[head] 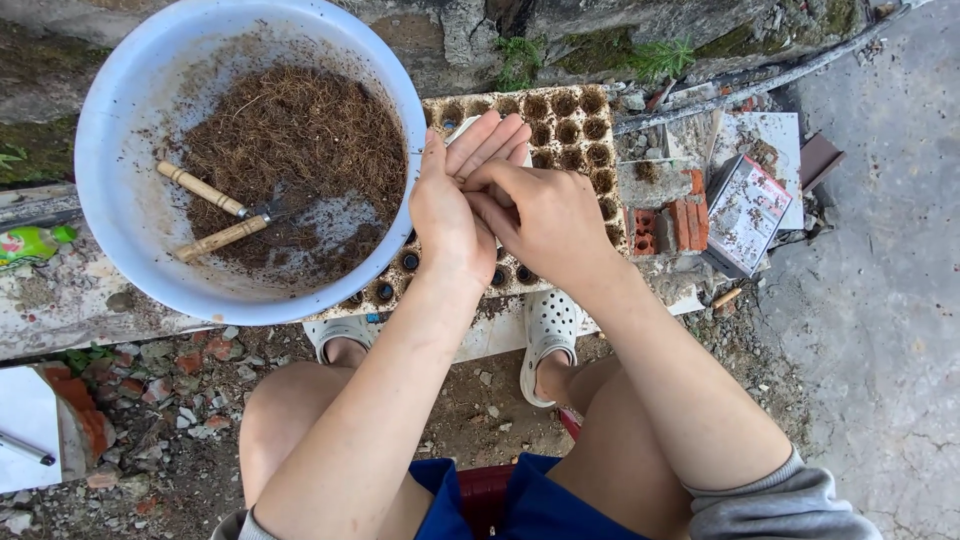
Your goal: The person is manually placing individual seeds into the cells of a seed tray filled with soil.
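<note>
**Asker:** Outdoors, is it? What does the head camera show?

**Describer:** Yes: a rough, weathered ledge (60, 300) before a mossy stone wall, rubble below. At its left end a pale blue basin (120, 130) of brown coconut fibre (300, 130) overhangs the near edge, with two wooden-handled hand tools (215, 215) lying in it. Beside it, towards the middle, lies a seedling tray (570, 120), its round cells filled with fibre.

**Asker:** And the hands?

**Describer:** Both hover over the tray's near edge. The left hand (450, 200) is open, fingers straight, seemingly cradling something white. The right hand (545, 215) is curled, fingertips pinched against the left palm.

**Asker:** What might go wrong?

**Describer:** In my judgement, anything small pinched there could slip and vanish into the fibre or the rubble. The overhanging basin might also tip if knocked.

**Asker:** Anything unclear?

**Describer:** What the fingers grip is hidden. The white object shows only as slivers. A small printed box (745, 210) sits at the right end.
</note>
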